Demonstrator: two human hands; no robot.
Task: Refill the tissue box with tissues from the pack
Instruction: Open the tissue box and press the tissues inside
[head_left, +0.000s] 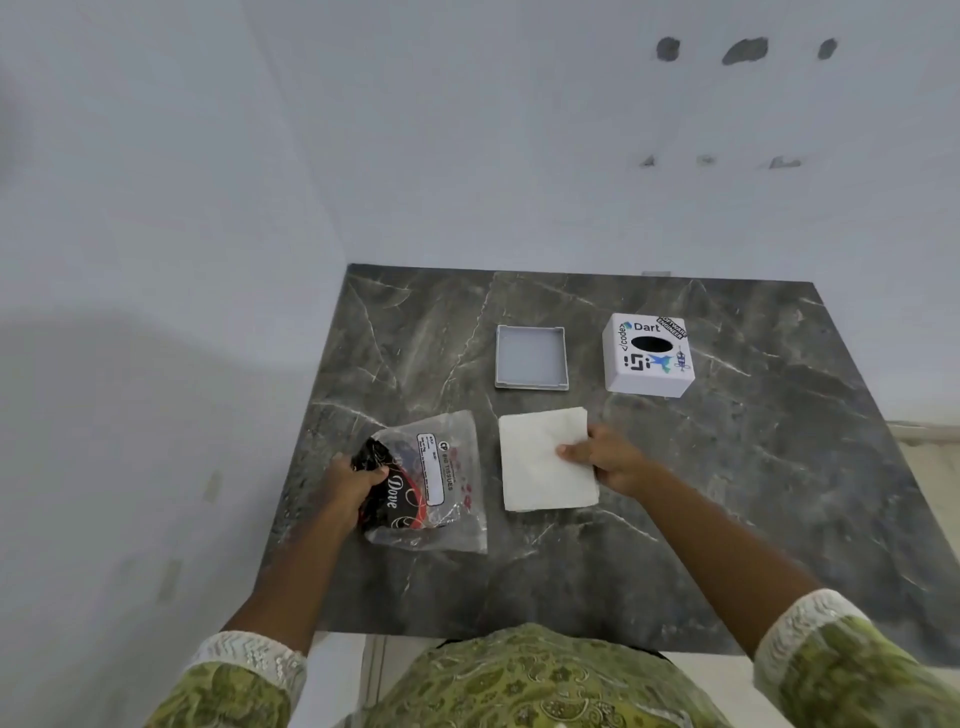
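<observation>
Tissues (546, 460) lie stacked on the tabletop (753, 467), right hand (605, 457) grasping their right edge. Left hand (349, 480) is clenched on the crumpled plastic pack (441, 483). Behind, the box (648, 355) sits hole-up beside its empty base tray (531, 357). Bare tabletop stretches right.

You see a table (727, 467) of smooth dark stone with pale veins, a soft white paper tissue stack (545, 467), a shiny, crinkly clear plastic pack (452, 525), and a matt plastic tissue box (639, 382) with its grey base (530, 358).
</observation>
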